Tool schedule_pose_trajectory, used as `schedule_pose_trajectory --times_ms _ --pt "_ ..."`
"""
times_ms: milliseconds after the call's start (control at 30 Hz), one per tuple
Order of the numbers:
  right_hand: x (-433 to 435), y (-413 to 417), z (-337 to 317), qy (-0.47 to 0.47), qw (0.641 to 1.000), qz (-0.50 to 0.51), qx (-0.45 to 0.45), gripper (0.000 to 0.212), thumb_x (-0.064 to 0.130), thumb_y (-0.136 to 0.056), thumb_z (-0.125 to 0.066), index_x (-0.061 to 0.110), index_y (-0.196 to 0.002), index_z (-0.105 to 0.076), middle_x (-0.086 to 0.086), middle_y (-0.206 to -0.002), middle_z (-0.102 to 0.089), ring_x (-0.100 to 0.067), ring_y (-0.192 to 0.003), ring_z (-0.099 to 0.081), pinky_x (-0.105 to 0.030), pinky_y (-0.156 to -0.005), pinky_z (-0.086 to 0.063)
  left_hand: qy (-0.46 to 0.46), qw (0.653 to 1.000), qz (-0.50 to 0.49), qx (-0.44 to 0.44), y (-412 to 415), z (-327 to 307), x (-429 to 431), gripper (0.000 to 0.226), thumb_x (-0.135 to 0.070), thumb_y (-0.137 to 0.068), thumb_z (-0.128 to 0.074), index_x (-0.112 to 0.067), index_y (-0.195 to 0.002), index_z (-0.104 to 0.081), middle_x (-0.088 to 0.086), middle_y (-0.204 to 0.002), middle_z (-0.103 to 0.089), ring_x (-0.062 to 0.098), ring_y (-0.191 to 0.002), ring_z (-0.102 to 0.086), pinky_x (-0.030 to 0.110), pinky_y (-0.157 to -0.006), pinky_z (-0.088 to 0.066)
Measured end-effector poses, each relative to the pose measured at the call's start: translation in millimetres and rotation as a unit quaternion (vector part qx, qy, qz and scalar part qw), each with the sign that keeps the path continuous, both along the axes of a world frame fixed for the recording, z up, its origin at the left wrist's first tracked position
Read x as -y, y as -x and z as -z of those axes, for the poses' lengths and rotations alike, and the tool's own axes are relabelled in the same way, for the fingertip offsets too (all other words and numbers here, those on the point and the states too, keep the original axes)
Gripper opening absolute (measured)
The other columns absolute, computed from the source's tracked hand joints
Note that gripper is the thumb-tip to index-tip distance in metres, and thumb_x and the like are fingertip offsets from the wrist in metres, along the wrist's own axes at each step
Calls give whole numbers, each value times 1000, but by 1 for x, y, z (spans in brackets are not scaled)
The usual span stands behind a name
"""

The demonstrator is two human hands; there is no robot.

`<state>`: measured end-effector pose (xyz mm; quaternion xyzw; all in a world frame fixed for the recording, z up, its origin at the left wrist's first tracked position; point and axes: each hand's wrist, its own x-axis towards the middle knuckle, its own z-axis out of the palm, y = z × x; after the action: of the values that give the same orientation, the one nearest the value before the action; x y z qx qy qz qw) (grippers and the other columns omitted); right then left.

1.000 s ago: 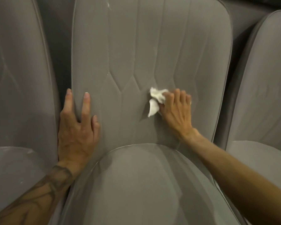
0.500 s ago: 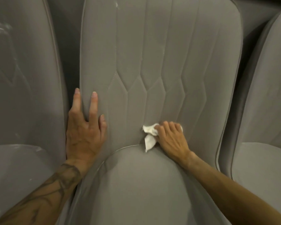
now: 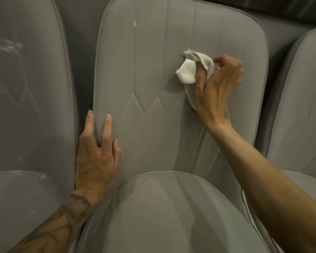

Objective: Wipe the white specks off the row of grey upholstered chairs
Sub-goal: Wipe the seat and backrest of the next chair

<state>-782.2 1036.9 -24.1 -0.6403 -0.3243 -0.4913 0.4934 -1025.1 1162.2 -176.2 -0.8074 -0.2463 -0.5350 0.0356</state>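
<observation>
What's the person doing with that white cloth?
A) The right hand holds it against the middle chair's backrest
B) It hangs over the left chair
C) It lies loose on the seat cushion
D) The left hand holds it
A: the right hand grips the white cloth against the middle chair's backrest, while the left hand rests flat on that backrest's edge, holding nothing.

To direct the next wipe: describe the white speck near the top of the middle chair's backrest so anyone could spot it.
Find the middle grey upholstered chair of the three. Follow its backrest's leftmost vertical stitched seam up near the top edge: the small white speck sits there. It is up and left of the crumpled white cloth, and far smaller than it.
</observation>
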Motion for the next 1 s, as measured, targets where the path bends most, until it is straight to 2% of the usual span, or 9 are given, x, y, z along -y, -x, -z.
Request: schedule_pose_trajectory --times_ms 100,167,267,433,500,667,767,867,1000 --pt "2 -3 0 -14 998 58 6 34 38 -92 -67 24 -110 -42 -14 -108 -53 -17 -105 -39 -31 -84 -27 -1 1000 -4 1 0 0 1 57 -23 -107 -44 -7 -161 -33 37 -161 -26 47 -138 -37 34 -123 -22" --pt "1 -7 -1 -5 998 58 19 25 37 -94 -65 18 -103 -53 -15 -104 -55 -20 -100 -41 -23 -83 -23 -3 1000 -5 -1 0 0 1 58 -23 -107 -45 -8 -161 -32 36 -161 -25 47 -138 -37 30 -125 -18" --pt "1 -8 4 50 998 13 35 26 32 -101 -57 5 -98 -60 -15 -102 -56 -25 -97 -45 -11 -97 -21 1 1000 -5 0 0 0 1 59 -23 -106 -46 -7 -161 -32 35 -161 -24 45 -137 -37 23 -126 -11" --pt "14 1 24 169 984 18 58 39 43 -99 -61 7 -115 -63 -20 -112 -51 -23 -104 -39 -30 -92 -33 4 1000 -1 -1 0 -1 2 59 -22 -106 -46 -9 -161 -31 36 -161 -25 46 -139 -36 33 -125 -21" --pt "7 -4 3 151 986 13 72 37 39 -100 -59 4 -109 -63 -21 -107 -52 -23 -100 -40 -32 -87 -36 2 1000 -4 -3 0 -1 3 59 -22 -105 -46 -8 -161 -31 37 -161 -25 46 -140 -36 36 -123 -24" --pt "-18 -3 -30 60 997 3 52 36 39 -100 -59 4 -107 -63 -19 -107 -53 -28 -97 -51 -28 -85 -38 5 1000 -4 -2 1 -1 1 59 -23 -106 -46 -8 -161 -31 36 -162 -24 47 -141 -35 27 -127 -13" --pt "-17 10 0 125 990 27 58 38 41 -99 -59 4 -107 -64 -19 -108 -58 -35 -99 -53 -38 -87 -37 5 1000 -3 -2 0 0 1 58 -22 -106 -46 -7 -161 -32 36 -162 -24 47 -141 -35 28 -127 -14" --pt "-10 13 1 172 980 44 92 36 40 -99 -60 4 -102 -66 -20 -105 -60 -39 -94 -57 -40 -82 -36 6 1000 0 -5 0 0 1 58 -22 -106 -46 -7 -161 -33 35 -162 -23 47 -142 -35 30 -127 -16" --pt "-25 -1 -49 99 986 64 121 30 34 -99 -59 5 -102 -65 -19 -110 -60 -36 -95 -57 -39 -81 -37 11 1000 6 -6 0 -1 2 58 -24 -106 -44 -8 -161 -32 34 -162 -23 47 -142 -35 37 -124 -24"
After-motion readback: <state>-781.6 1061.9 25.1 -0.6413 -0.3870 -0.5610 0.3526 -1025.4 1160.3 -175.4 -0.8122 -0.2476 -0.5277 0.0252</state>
